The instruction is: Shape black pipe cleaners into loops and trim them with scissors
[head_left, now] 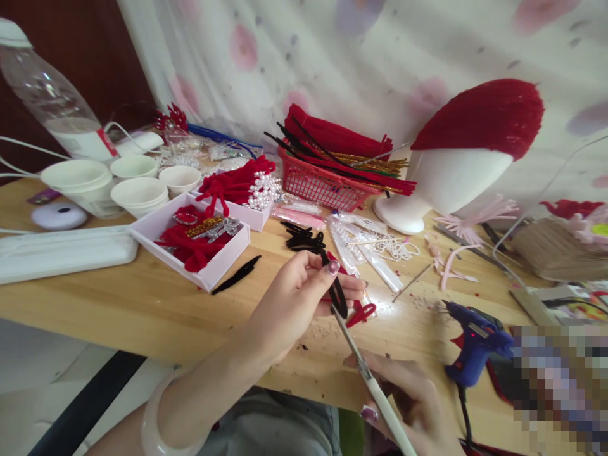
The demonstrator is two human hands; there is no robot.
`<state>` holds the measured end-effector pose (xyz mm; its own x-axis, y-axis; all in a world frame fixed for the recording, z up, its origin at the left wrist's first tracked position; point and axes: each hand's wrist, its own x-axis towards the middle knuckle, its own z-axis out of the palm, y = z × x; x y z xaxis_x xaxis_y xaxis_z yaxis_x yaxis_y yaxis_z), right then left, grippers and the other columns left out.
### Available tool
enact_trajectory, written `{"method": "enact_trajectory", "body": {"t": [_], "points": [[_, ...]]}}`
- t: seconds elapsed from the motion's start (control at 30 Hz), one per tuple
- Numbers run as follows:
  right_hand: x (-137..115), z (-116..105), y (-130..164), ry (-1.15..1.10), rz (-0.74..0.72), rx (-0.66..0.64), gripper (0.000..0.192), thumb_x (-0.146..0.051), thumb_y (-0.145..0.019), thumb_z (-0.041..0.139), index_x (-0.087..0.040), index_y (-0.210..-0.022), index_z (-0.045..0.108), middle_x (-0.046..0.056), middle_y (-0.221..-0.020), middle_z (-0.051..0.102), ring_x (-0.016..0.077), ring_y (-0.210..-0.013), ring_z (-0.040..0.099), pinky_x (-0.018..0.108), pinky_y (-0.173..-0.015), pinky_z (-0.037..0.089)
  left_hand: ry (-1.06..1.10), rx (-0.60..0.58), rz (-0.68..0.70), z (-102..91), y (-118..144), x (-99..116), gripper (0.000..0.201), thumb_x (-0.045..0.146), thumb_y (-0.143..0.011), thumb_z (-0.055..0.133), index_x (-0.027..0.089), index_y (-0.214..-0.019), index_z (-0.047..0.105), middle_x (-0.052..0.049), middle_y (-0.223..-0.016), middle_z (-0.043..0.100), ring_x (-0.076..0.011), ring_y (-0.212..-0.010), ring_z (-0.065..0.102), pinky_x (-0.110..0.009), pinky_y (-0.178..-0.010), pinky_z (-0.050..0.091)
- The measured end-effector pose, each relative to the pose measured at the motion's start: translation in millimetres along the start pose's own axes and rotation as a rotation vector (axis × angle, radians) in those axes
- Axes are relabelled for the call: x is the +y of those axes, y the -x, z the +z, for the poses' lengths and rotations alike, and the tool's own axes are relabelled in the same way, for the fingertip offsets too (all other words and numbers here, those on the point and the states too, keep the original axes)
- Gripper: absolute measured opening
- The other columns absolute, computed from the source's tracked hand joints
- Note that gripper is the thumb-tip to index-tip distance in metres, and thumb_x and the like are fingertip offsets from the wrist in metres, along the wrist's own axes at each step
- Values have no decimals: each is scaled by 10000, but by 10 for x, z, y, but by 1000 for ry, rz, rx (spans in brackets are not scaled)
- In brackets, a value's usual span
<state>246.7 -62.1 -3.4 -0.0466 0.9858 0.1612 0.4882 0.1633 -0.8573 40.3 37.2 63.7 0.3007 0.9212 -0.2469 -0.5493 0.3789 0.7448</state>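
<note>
Midway, seemingly: left hand (304,288) pinches a black pipe cleaner (335,288); right hand (413,405) grips scissors (365,367) at it, uncut.

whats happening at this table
A person sits at a wooden craft table. The left hand pinches a black fuzzy craft wire, and the right hand holds white-handled scissors with the blades at that wire. A blue glue gun rests to the right. A red basket of craft wires stands behind.
</note>
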Motion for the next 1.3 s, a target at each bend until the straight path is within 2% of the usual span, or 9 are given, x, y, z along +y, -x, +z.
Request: {"method": "enact_trajectory", "body": {"t": [0.2, 0.33, 0.47, 0.6, 0.77, 1.03, 1.17, 1.3], "points": [[107, -43, 82, 24, -18, 18, 477, -537, -715, 828, -262, -1103, 787, 95, -940, 756, 221, -709, 674, 313, -691, 593, -19, -15, 9, -70, -27, 35, 128, 192, -982, 532, 162, -861, 502, -121, -860, 800, -189, -807, 765, -260, -676, 570], [143, -71, 62, 39, -9, -27, 466, -523, -732, 817, -236, -1098, 785, 106, -932, 762, 227, -685, 667, 327, -673, 593, 32, -46, 52, -105, -37, 44, 162, 222, -963, 569, 176, -833, 484, -126, -855, 798, -210, -894, 762, -269, -742, 557], [114, -15, 75, 13, 3, 28, 454, -528, -753, 803, -259, -1118, 773, 95, -934, 747, 227, -718, 667, 333, -712, 579, 91, -46, 41, -75, -19, 31, 124, 197, -969, 553, 174, -871, 480, -122, -841, 797, -216, -897, 763, -281, -736, 560], [64, 25, 98, -22, -7, 0, 461, -533, -760, 796, -238, -1114, 770, 81, -851, 714, 201, -654, 636, 312, -661, 572, 113, -96, 6, -16, 16, -2, 118, 188, -981, 527, 163, -873, 486, -142, -850, 796, -223, -871, 767, -274, -683, 567], [58, -43, 64, -69, -15, -59, 474, -530, -768, 789, -198, -1105, 766, 110, -871, 732, 190, -605, 628, 312, -608, 577, 102, -105, 2, 41, 53, -38, 102, 167, -982, 526, 158, -887, 489, -139, -843, 797, -208, -832, 769, -269, -676, 575], [41, -52, -41, -149, 28, -146, 443, -509, -732, 817, -199, -1048, 796, 59, -669, 672, 154, -501, 552, 246, -449, 479, 161, -41, 20, 101, 47, -64, 148, 164, -989, 519, 175, -855, 458, -150, -888, 798, -216, -879, 763, -334, -753, 601], [-37, 15, -84, -275, 77, -164, 383, -495, -732, 817, -220, -999, 806, 2, -601, 575, 92, -451, 454, 201, -420, 371, 147, 6, 13, 110, 44, -59, 138, 151, -990, 521, 168, -863, 467, -133, -865, 800, -191, -887, 761, -281, -748, 589], [-95, 37, -120, -332, 125, -222, 346, -458, -740, 813, -219, -990, 799, -19, -579, 520, 82, -450, 417, 192, -413, 313, 137, 38, 3, 115, 46, -52, 149, 137, -991, 518, 165, -851, 474, -113, -853, 802, -165, -876, 761, -221, -716, 568]]}}
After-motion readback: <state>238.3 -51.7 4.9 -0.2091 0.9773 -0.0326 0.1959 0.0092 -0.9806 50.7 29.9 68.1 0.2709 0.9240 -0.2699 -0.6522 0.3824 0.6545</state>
